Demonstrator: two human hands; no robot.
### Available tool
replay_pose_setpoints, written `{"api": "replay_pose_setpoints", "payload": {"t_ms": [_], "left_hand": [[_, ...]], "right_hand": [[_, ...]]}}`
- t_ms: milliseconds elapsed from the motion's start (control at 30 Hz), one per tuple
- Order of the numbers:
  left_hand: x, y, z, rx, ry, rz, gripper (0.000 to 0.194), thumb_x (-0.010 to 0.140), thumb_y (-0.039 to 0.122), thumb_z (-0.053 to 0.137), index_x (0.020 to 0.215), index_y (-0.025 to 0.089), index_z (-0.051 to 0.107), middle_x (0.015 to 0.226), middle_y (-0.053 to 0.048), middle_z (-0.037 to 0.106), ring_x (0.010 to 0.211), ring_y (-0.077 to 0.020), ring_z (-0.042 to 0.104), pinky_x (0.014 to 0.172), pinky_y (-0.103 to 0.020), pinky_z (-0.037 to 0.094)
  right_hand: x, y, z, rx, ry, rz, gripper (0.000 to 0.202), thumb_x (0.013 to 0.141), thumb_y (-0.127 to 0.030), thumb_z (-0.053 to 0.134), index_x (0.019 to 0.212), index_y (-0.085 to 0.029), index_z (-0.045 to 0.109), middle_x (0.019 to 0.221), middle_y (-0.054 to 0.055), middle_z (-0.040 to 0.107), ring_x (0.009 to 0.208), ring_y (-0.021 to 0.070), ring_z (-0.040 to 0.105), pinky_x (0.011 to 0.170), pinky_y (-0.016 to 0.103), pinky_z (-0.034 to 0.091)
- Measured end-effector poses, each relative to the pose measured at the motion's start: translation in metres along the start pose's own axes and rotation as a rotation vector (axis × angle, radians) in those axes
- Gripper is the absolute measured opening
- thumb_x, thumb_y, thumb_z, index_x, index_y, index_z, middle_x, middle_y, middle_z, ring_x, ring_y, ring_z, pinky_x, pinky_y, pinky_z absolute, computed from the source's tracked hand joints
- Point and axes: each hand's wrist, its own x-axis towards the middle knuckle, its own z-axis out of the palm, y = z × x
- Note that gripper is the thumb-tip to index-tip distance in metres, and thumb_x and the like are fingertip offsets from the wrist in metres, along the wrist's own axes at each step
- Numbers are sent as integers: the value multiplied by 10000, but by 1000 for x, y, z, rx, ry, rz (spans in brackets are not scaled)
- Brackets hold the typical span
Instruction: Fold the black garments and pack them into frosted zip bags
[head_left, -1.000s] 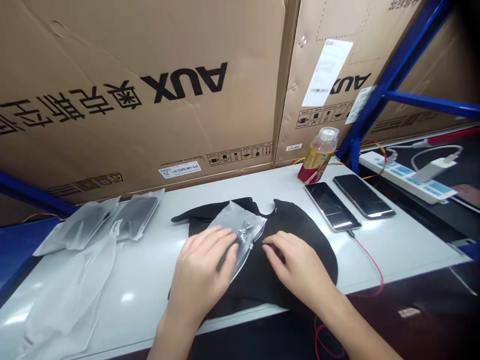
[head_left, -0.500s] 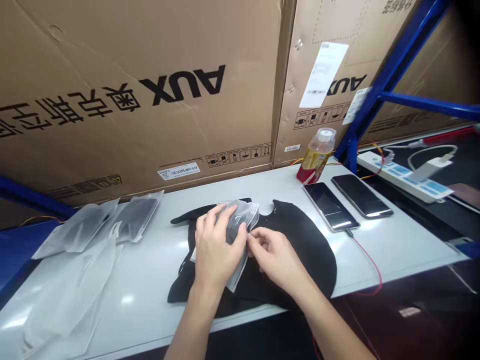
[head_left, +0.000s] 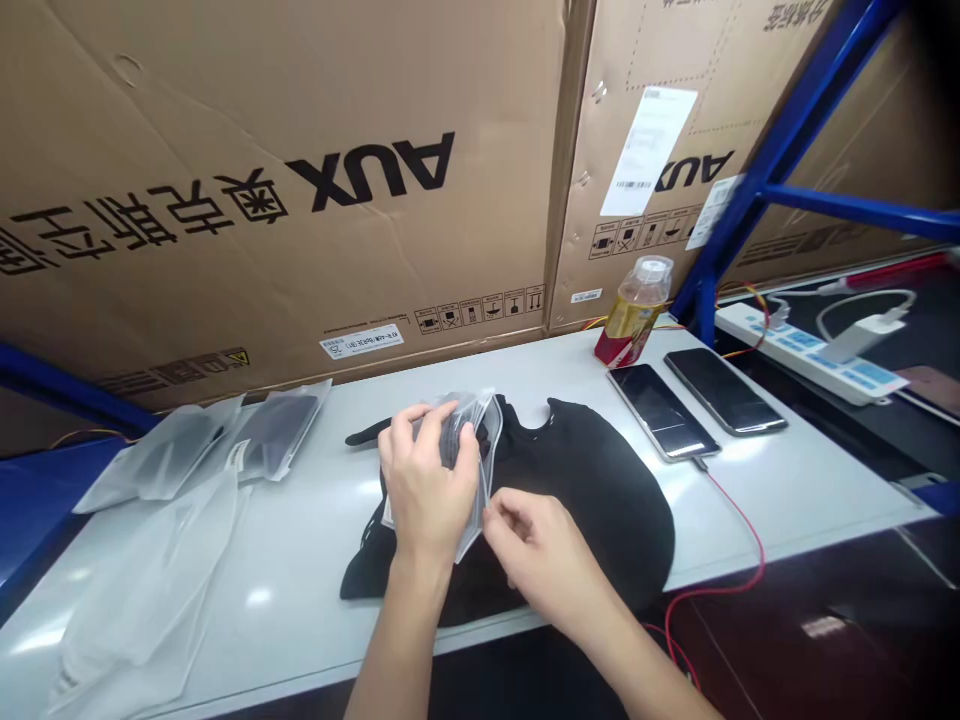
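My left hand (head_left: 427, 480) is wrapped over a clear plastic bag (head_left: 478, 475) with something dark inside, and presses it down on a black cloth (head_left: 592, 490). The fingers of my right hand (head_left: 544, 550) are pinched together at the bag's right edge, low down near its opening strip. The black cloth lies spread on the white table (head_left: 300, 580), with a curved notch in its top edge. Part of the bag is hidden under my left hand.
Frosted bags (head_left: 142, 590) lie at the left, two with dark contents (head_left: 281, 430). At the right are a bottle (head_left: 634, 315), two phones (head_left: 664, 410), a red cable (head_left: 750, 525) and a power strip (head_left: 810, 350). Cardboard boxes (head_left: 465, 90) and a blue frame (head_left: 780, 140) stand behind.
My right hand has slid down along the bag's edge, slightly left. My left hand and the bag have shifted a little left, and the bag's right side now stands more raised.
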Motion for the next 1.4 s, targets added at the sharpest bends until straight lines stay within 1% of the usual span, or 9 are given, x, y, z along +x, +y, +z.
{"api": "replay_pose_setpoints", "payload": {"t_ms": [300,467,667,767,867,1033,1133,1233,1400], "left_hand": [[-8,-9,0,-64,-103,-95,234,942,312,686,1164,278,753,1195,-94,623,1160,-330,571,1076,-548,475],[-11,-19,-6,-120,-242,-90,299,998,393,617,1260,290,718,1328,-101,600,1262,-339,558,1108,-576,465],[-11,-42,-16,-227,-347,-48,333,1083,335,439,1278,293,704,1423,-75,598,1361,-271,562,1164,-481,461],[-12,-56,-21,-250,-369,-63,325,1081,341,451,1282,293,701,1441,-74,600,1364,-260,575,1149,-452,477],[-14,-62,-21,-242,-389,-86,345,1075,345,470,1354,282,663,1430,-87,627,1348,-280,587,1136,-480,476],[-14,-61,-21,-254,-348,-64,303,1062,315,503,1277,295,717,1284,-45,731,1237,-267,642,1084,-450,491],[-10,-60,-28,-264,-251,-77,258,1057,326,535,1181,293,759,1155,-30,769,1124,-247,680,1005,-404,524],[-6,-57,-37,-271,-179,-83,242,1058,336,550,1137,296,775,1083,-18,777,1035,-226,699,942,-370,545],[-6,-48,-39,-258,-246,-89,307,1058,395,549,1293,302,722,1271,-51,735,1177,-255,683,963,-385,563]], "right_hand": [[4,2,-14,-147,-91,-29,370,998,-343,518,652,-224,462,572,-44,535,507,120,516,506,246,302],[27,4,-34,-334,136,-171,199,1026,-296,526,1113,-247,699,823,3,694,712,177,634,672,282,429],[45,12,-42,-365,46,-214,449,1013,-321,593,1462,-337,613,1047,32,699,872,205,669,780,318,503],[48,20,-49,-291,-83,-318,543,1031,-190,481,1540,-373,534,1188,46,675,1014,198,664,909,334,515],[50,20,-50,-282,-161,-362,632,984,-127,501,1558,-392,501,1182,34,679,927,179,666,869,327,520],[49,8,-39,-203,-114,-305,537,861,-99,622,1345,-327,655,837,-49,636,616,121,556,649,268,449],[42,7,-40,-26,-93,-288,292,873,-133,623,1127,-266,676,858,-44,606,623,105,513,614,252,419],[31,11,-44,143,-84,-249,164,929,-240,634,1092,-249,644,892,-22,599,687,123,513,636,257,438],[15,17,-43,290,32,-218,149,960,-254,579,1108,-271,571,974,3,611,809,157,575,662,257,472]]}}
